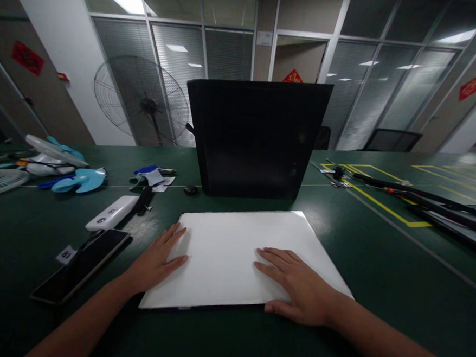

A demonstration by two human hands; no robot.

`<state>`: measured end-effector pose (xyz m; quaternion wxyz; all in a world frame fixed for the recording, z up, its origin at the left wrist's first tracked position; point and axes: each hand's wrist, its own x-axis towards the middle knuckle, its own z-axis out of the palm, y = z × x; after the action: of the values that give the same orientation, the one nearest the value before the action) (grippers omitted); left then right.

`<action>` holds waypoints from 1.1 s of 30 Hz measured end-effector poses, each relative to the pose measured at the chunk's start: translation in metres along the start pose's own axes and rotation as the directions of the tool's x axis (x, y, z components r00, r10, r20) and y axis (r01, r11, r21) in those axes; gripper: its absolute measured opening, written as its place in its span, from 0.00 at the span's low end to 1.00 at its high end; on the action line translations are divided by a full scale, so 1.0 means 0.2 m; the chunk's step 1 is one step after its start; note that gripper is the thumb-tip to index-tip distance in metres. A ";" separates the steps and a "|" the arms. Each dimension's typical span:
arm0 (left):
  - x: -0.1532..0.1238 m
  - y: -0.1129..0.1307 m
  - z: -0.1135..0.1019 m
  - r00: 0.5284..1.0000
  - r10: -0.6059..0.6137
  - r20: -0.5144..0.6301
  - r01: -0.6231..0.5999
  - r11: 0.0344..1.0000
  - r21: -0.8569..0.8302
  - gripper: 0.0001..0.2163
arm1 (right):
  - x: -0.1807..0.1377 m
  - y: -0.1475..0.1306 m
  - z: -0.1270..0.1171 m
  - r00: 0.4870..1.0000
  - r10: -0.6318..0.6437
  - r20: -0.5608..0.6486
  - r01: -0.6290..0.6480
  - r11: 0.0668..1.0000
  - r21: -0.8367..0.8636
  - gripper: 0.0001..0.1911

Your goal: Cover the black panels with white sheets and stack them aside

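A flat white panel [233, 243] lies on the dark green table [378, 275] right in front of me. My left hand [156, 262] rests open on the panel's left edge, fingers stretched forward. My right hand [297, 289] lies flat and open on the panel's near right part, thumb along the front edge. Neither hand holds anything. Behind the panel a large black panel [255, 139] stands upright, leaning slightly.
Left of the panel lie a black phone [81, 265], a white power bank [112, 213] and a small label. Farther left are blue fan blades [78, 179], a white fan grille and gloves. Black strips and yellow floor-tape markings sit at right. A standing fan [141, 104] is behind.
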<state>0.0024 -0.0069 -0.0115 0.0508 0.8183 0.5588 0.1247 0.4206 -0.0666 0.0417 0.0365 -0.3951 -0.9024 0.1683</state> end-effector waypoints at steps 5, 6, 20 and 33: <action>0.00 -0.01 0.00 1.000 0.020 0.012 -0.020 1.000 -0.004 0.34 | 0.00 0.01 0.02 1.000 -0.030 -0.003 0.030 1.000 -0.002 0.47; 0.00 -0.01 0.00 1.000 0.024 0.015 -0.024 1.000 -0.002 0.34 | 0.00 0.01 0.03 0.999 -0.034 -0.011 0.034 0.999 -0.004 0.47; 0.00 -0.02 -0.01 0.999 -0.004 0.049 0.010 0.994 -0.110 0.34 | -0.02 -0.02 0.12 0.696 -0.648 -0.308 0.446 0.727 -0.522 0.09; 0.04 -0.09 -0.09 0.997 -0.060 -0.049 0.043 0.955 -0.295 0.26 | -0.15 0.01 -0.04 0.600 -0.713 -0.363 0.384 0.655 -0.651 0.20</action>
<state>-0.0163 0.0063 0.0022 0.1589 0.7829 0.5565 0.2286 0.4438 -0.0848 0.0497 0.2618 -0.1102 -0.9310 -0.2293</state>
